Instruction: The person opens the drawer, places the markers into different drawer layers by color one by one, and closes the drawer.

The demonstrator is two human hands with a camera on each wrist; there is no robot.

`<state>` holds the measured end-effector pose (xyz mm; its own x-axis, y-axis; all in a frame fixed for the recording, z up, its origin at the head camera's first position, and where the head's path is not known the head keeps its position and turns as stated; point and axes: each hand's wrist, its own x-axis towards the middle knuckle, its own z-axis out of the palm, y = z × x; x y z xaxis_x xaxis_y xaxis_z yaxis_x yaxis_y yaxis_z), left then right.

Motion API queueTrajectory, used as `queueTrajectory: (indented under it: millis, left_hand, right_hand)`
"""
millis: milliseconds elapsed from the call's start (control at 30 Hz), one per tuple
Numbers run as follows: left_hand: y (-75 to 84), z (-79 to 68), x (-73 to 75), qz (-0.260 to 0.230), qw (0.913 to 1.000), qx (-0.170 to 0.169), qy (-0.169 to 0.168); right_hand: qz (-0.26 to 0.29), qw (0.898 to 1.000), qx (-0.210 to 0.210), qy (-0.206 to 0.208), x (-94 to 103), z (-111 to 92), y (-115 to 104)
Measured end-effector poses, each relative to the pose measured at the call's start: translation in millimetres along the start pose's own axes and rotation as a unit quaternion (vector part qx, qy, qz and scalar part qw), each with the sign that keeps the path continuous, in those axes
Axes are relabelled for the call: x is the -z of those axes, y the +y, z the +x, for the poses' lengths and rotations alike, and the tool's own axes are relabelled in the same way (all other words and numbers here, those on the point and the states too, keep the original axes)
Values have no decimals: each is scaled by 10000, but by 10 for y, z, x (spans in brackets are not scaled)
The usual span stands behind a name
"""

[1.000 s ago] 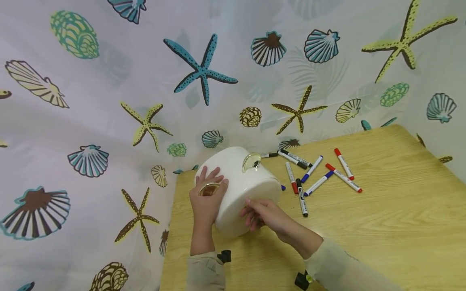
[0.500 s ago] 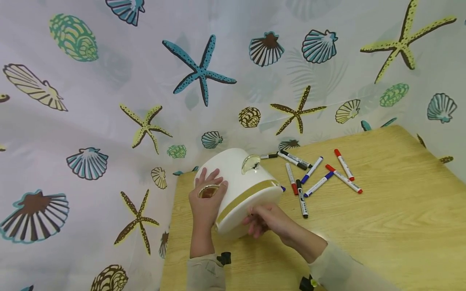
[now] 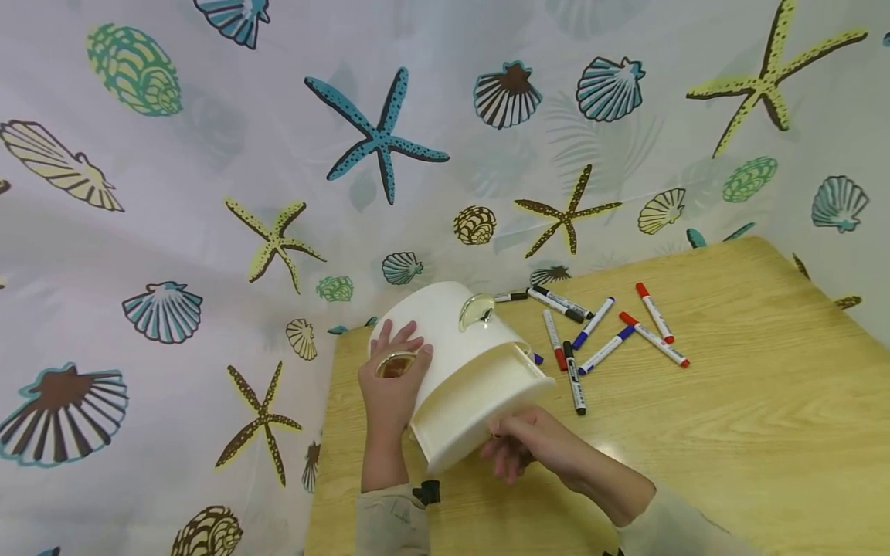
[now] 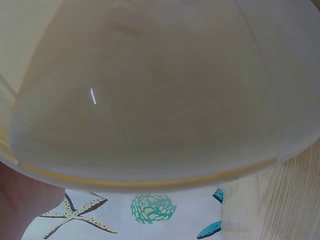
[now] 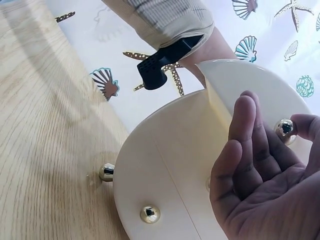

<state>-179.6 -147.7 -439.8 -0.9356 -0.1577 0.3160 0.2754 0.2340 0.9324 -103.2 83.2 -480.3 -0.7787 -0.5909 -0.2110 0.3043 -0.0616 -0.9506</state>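
Note:
A white, rounded storage box (image 3: 438,313) with gold trim is tilted on the wooden table. My left hand (image 3: 392,390) rests on its upper surface, fingers spread beside a gold-rimmed handle (image 3: 396,364). At the near side, a drawer (image 3: 480,405) stands partly pulled out, its cream inside showing. My right hand (image 3: 538,448) pinches the small gold knob (image 5: 285,127) on the drawer front (image 5: 255,82) between thumb and finger; its other fingers curl loosely. A second gold knob (image 5: 150,214) shows on the box's lower half. In the left wrist view, the box's smooth wall (image 4: 160,100) fills most of the frame.
Several markers with red, blue and black caps lie scattered right of the box, among them a black-capped marker (image 3: 574,378) and a red-capped marker (image 3: 655,313). A fabric curtain (image 3: 445,154) printed with shells and starfish borders the wooden table (image 3: 751,401).
The drawer was closed a second ago and has slid out toward the lower right with my right hand. My left hand has stayed in place on the box.

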Motion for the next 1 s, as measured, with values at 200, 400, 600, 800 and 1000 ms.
queueTrajectory:
  millis: [200,400,600,800,1000]
  left_hand:
    - [-159,12,14,280,9995,-101,52]
    - [-159,10,9,303,9994,-136,58]
    - [-153,11,20,321,9994,-97,70]
    - [-142,6,22,387,9992,-34,14]
    - [-159,3,39,348,9994,-55,13]
  right_hand:
    - [6,9998,71,-208,5,-56,7]
    - [-521,9974,188,-456,131,-132,-39]
    - [-690,9973,227,-128,484,-217,-79]
    - [-756,9947,156,683,831,-253,-100]
    - [-912,9846,-117,1486,995,-133,-52]
